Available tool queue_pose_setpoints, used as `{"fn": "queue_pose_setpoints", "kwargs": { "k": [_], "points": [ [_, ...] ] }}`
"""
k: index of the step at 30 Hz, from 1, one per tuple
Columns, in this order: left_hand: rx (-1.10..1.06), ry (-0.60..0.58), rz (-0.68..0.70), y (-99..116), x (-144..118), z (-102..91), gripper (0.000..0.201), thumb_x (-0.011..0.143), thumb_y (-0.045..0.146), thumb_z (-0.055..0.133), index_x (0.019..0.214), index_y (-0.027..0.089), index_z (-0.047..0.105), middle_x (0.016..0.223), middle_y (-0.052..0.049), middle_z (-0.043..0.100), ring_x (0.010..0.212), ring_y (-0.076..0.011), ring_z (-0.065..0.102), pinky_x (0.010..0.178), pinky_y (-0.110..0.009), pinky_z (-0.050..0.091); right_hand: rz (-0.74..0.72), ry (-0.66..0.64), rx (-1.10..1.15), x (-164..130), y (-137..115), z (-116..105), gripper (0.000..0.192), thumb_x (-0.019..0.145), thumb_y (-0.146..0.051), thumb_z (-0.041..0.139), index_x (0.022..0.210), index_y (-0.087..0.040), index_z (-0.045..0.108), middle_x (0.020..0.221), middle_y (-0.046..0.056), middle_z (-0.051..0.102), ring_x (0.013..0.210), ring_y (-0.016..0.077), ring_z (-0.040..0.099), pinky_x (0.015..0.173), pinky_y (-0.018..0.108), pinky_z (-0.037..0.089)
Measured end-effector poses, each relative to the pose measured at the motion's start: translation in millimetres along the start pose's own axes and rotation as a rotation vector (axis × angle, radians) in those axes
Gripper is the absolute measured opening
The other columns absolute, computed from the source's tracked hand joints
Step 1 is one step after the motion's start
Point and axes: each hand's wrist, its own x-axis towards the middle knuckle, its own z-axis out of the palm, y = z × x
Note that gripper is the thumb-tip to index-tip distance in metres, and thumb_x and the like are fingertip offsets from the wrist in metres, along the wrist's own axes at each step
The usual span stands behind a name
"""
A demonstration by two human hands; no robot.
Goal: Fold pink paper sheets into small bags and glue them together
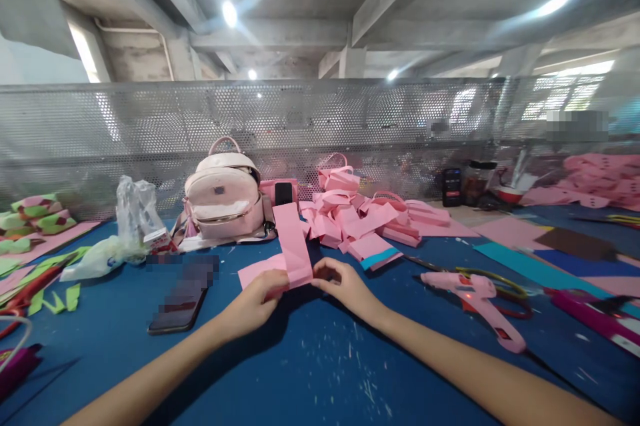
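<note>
A pink strip [293, 236] of felt or foam sheet stands up from the table in front of me, bent at its lower end. Another pink flap reaches out to the left from its base. My left hand [256, 299] is closed on the lower left part, thumb and fingers pinching it. With thumb and forefinger, my right hand [347, 289] pinches the lower right corner. Just behind lies a heap of folded pink pieces [345, 213], some with loop handles. One piece nearby carries a turquoise band [381, 258].
On the right lie a pink glue gun [467, 289], scissors [515, 306] and a turquoise strip [535, 266]. A phone [185, 296] rests at left, with a white backpack [225, 196] and plastic bag [135, 213] behind. A perforated metal screen [300, 113] borders the blue table [320, 373].
</note>
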Motion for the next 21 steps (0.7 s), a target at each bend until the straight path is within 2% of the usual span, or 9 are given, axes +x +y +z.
{"fn": "queue_pose_setpoints", "kwargs": {
  "k": [4,6,8,10,12,15,18,21],
  "points": [
    [-0.041,-0.06,-0.062,-7.0,-1.0,-3.3,0.021,0.082,0.027,0.062,0.099,0.021,0.073,0.12,-0.01,0.064,0.113,-0.0278,0.056,0.103,-0.04,0.042,-0.042,-0.04,-0.136,-4.4,-0.5,0.7,0.013,0.081,-0.03,0.071,0.081,-0.018,0.068,0.079,0.001,0.069,0.073,0.017,0.06,0.065,0.026,0.042],
    [-0.072,-0.067,-0.103,-6.3,0.0,0.3,0.021,0.078,0.034,0.07,0.093,0.02,0.074,0.115,-0.009,0.066,0.109,-0.0269,0.057,0.1,-0.037,0.043,-0.057,-0.066,-0.189,-7.1,-2.0,3.0,0.01,0.083,-0.027,0.07,0.08,-0.018,0.07,0.078,0.001,0.07,0.072,0.0166,0.06,0.066,0.026,0.041],
    [-0.11,-0.057,-0.153,-5.2,1.5,7.0,0.024,0.081,0.039,0.068,0.09,0.018,0.074,0.105,-0.007,0.069,0.098,-0.0234,0.061,0.09,-0.031,0.048,-0.072,-0.089,-0.23,-9.5,-4.2,5.4,0.008,0.083,-0.025,0.069,0.08,-0.018,0.071,0.079,0.001,0.07,0.072,0.0166,0.06,0.067,0.026,0.042],
    [-0.14,-0.034,-0.208,-5.1,2.5,14.4,0.031,0.087,0.042,0.059,0.084,0.015,0.074,0.086,-0.006,0.07,0.078,-0.0186,0.061,0.073,-0.026,0.048,-0.087,-0.106,-0.261,-11.4,-7.0,7.3,0.006,0.084,-0.023,0.069,0.081,-0.019,0.073,0.082,0.002,0.071,0.073,0.0168,0.061,0.068,0.026,0.043],
    [-0.155,-0.009,-0.25,-6.2,2.5,20.1,0.039,0.089,0.044,0.054,0.073,0.013,0.072,0.067,-0.003,0.065,0.062,-0.0147,0.054,0.059,-0.024,0.043,-0.103,-0.116,-0.288,-12.9,-10.3,8.0,0.006,0.084,-0.024,0.069,0.082,-0.019,0.073,0.083,0.002,0.071,0.074,0.0174,0.062,0.07,0.027,0.043],
    [-0.169,0.0,-0.262,-7.1,1.8,22.6,0.044,0.088,0.044,0.054,0.062,0.012,0.068,0.053,0.001,0.056,0.052,-0.0112,0.044,0.051,-0.022,0.035,-0.129,-0.117,-0.32,-14.6,-15.3,7.1,0.007,0.085,-0.026,0.069,0.083,-0.021,0.072,0.084,0.002,0.07,0.08,0.0188,0.062,0.073,0.028,0.043],
    [-0.166,0.004,-0.251,-3.7,1.6,20.3,0.043,0.088,0.043,0.054,0.061,0.012,0.069,0.052,0.0,0.058,0.05,-0.0112,0.044,0.05,-0.023,0.035,-0.153,-0.1,-0.346,-15.6,-19.6,5.4,0.01,0.088,-0.03,0.067,0.085,-0.021,0.071,0.088,0.002,0.07,0.084,0.0196,0.062,0.076,0.028,0.043],
    [-0.139,0.023,-0.226,4.5,1.4,17.7,0.036,0.088,0.038,0.055,0.07,0.013,0.073,0.064,-0.003,0.069,0.059,-0.0157,0.056,0.057,-0.025,0.044,-0.152,-0.094,-0.376,-16.8,-22.8,5.8,0.023,0.091,-0.041,0.063,0.085,-0.02,0.068,0.086,0.004,0.069,0.08,0.0196,0.061,0.071,0.028,0.041]
  ]
}}
